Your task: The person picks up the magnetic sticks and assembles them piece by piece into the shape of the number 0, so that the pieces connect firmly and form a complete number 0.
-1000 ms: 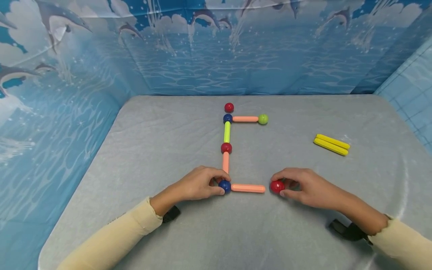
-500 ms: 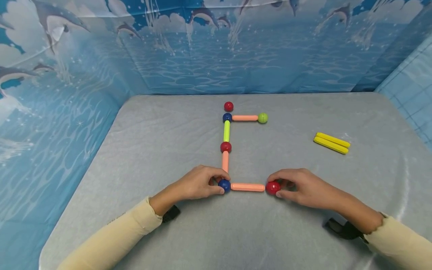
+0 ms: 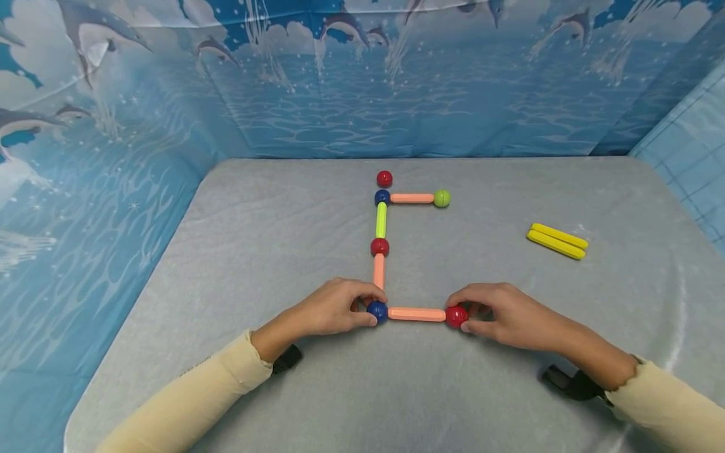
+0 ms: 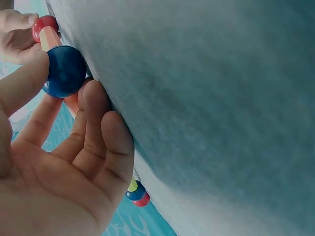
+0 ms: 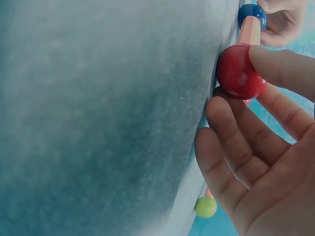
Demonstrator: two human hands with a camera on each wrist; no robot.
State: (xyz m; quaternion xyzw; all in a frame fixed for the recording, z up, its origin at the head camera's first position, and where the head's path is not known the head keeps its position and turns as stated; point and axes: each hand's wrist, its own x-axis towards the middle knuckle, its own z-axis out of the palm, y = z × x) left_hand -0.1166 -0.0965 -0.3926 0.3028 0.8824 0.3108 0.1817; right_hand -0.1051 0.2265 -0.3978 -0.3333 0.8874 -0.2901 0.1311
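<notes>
My left hand [image 3: 338, 307] pinches a blue ball [image 4: 67, 72] between thumb and finger at the near corner of a stick-and-ball figure. From that ball an orange stick [image 3: 416, 314] runs right and touches a red ball [image 5: 240, 72]. My right hand [image 3: 506, 316] pinches this red ball from its right side. Another orange stick [image 3: 379, 271] leads away from the blue ball to a second red ball [image 3: 380, 247]. Beyond it come a lime-green stick [image 3: 381, 220], a far blue ball [image 3: 382, 197], a far orange stick [image 3: 412, 198] and a green ball [image 3: 442, 198].
A loose-looking red ball [image 3: 384, 178] sits just behind the far blue ball. Two yellow sticks [image 3: 557, 241] lie side by side at the right. A grey cloth covers the table [image 3: 272, 233], and a blue dolphin-print curtain [image 3: 362, 94] hangs along its back and left.
My right hand has slid left with its red ball, closing the gap to the free end of the near orange stick. The left hand has stayed on the blue ball.
</notes>
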